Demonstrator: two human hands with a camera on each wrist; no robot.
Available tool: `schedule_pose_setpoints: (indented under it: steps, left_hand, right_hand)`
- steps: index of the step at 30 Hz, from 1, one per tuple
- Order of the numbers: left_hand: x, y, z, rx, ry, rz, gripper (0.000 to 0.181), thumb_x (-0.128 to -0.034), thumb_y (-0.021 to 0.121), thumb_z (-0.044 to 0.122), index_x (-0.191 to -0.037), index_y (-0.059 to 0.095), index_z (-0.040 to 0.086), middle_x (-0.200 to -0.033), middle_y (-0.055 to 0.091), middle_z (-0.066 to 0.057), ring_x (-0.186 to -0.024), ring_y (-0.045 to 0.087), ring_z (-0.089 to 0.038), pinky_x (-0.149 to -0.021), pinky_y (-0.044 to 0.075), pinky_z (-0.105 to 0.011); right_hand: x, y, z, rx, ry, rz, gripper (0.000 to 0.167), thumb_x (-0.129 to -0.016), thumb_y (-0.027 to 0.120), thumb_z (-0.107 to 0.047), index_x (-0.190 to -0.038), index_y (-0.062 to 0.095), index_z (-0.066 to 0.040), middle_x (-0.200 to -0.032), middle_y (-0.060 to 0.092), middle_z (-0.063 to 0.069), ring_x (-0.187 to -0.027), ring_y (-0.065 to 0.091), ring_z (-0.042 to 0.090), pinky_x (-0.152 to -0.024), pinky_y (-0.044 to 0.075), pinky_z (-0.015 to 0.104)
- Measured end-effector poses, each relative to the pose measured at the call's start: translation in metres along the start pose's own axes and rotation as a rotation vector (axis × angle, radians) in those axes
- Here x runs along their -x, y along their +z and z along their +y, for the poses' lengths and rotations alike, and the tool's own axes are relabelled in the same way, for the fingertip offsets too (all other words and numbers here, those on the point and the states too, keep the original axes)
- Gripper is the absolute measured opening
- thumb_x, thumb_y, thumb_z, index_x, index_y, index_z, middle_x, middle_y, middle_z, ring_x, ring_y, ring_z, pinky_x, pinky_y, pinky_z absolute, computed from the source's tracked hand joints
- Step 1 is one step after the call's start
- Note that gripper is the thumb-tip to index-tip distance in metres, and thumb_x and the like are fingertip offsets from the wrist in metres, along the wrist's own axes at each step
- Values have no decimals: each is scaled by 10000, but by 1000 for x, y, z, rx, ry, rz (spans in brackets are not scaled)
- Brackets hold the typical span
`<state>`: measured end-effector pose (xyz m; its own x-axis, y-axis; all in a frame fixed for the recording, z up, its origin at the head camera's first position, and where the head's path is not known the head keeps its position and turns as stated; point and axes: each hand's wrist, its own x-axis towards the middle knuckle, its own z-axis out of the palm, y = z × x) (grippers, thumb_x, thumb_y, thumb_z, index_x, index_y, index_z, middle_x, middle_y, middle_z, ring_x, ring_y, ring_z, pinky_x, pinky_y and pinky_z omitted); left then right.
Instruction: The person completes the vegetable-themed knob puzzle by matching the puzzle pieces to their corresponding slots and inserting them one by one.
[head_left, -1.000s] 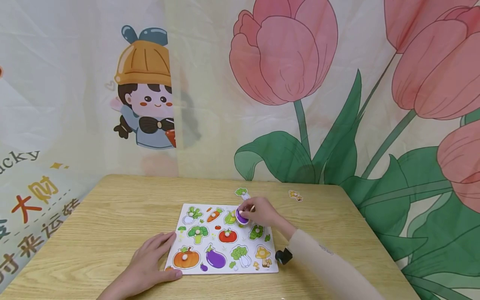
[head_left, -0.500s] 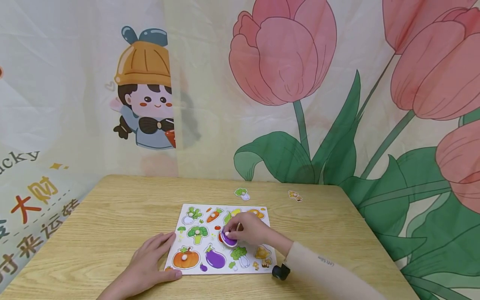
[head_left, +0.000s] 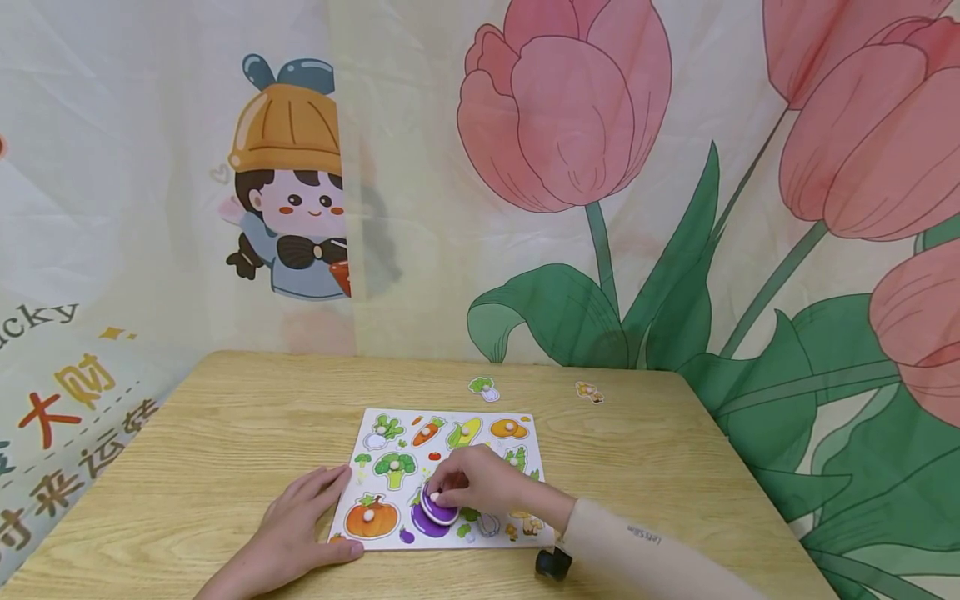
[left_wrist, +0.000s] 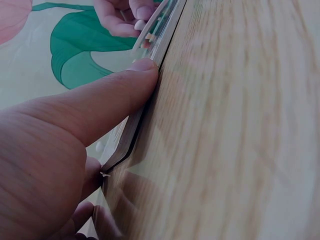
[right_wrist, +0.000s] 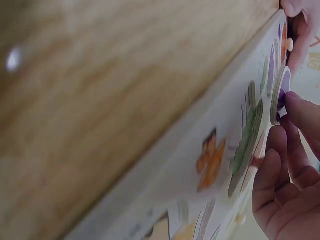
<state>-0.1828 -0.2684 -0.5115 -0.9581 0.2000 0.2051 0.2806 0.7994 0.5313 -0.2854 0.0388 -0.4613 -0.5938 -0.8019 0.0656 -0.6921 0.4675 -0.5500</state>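
Note:
In the head view a white vegetable puzzle board [head_left: 356, 488] lies flat on the table. My right hand [head_left: 487, 482] pinches the small knob of a purple eggplant puzzle piece [head_left: 444, 512] between thumb and fingertips. The piece is tilted and partly covers the printed eggplant recess in the board's front row; in the right wrist view the piece [right_wrist: 283, 87] stands at an angle to the board. At the board's front left corner rests my left hand [head_left: 300, 517], fingers extended along the left side. Its thumb [left_wrist: 120, 90] presses the front edge in the left wrist view.
Behind the board lie a leafy green piece [head_left: 484, 389] and a mushroom piece [head_left: 589, 392]. Several knobbed pieces, among them a pumpkin [head_left: 371, 520] and a broccoli [head_left: 395, 468], sit in the board. A black device [head_left: 553, 563] hangs at the right wrist. A printed curtain [head_left: 420, 250] backs the table.
My right hand has carried the eggplant piece from the board's back row forward and left, over the tomato, to the eggplant recess. My left hand has stayed in place.

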Motion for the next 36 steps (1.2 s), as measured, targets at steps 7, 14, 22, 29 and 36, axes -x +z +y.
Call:
schedule_pose_setpoints:
  steps: [7, 14, 22, 29, 36]
  left_hand:
    - [0, 1, 0, 5, 7, 8, 1082, -772, 851, 671, -1581, 498, 45, -1623, 461, -135, -1499, 292, -457, -1094, 276, -760]
    - [1, 1, 0, -1, 7, 3, 1087, -769, 854, 671, -1580, 499, 40, -1618, 469, -143, -1491, 302, -466, -1091, 288, -767]
    - [0, 0, 0, 5, -4, -6, 1084, -777, 844, 675, -1583, 494, 41, -1626, 457, -143, -1494, 297, -469, -1095, 284, -773]
    - [1, 0, 1, -7, 2, -6, 1075, -782, 844, 669, -1579, 498, 35, -1620, 466, -146, -1489, 312, -470, -1088, 299, -775]
    - [0, -1, 1, 6, -12, -11, 1083, -777, 843, 678, -1585, 494, 46, -1624, 461, -142, -1501, 293, -470, -1095, 278, -782]
  right_hand:
    - [-2, 8, -3, 9, -34, -25, 62, -995, 773, -195, -1042, 811, -213, -839, 639, -183, -748, 528, -48, -687, 480, 128]
    - [-3, 14, -9, 21, -32, -42, 78, -992, 776, -175, -1050, 814, -212, -845, 644, -184, -747, 545, -57, -700, 505, 125]
    - [-5, 16, -11, 36, -6, -52, 74, -1005, 763, -215, -1057, 810, -237, -838, 632, -187, -735, 530, -50, -684, 490, 130]
    - [-4, 14, -12, 41, -25, -64, 80, -1002, 765, -193, -1060, 812, -223, -848, 634, -185, -749, 533, -55, -696, 494, 121]
    - [-4, 13, -11, 51, -46, -75, 97, -999, 768, -187, -1076, 818, -214, -861, 636, -184, -755, 536, -61, -699, 497, 112]
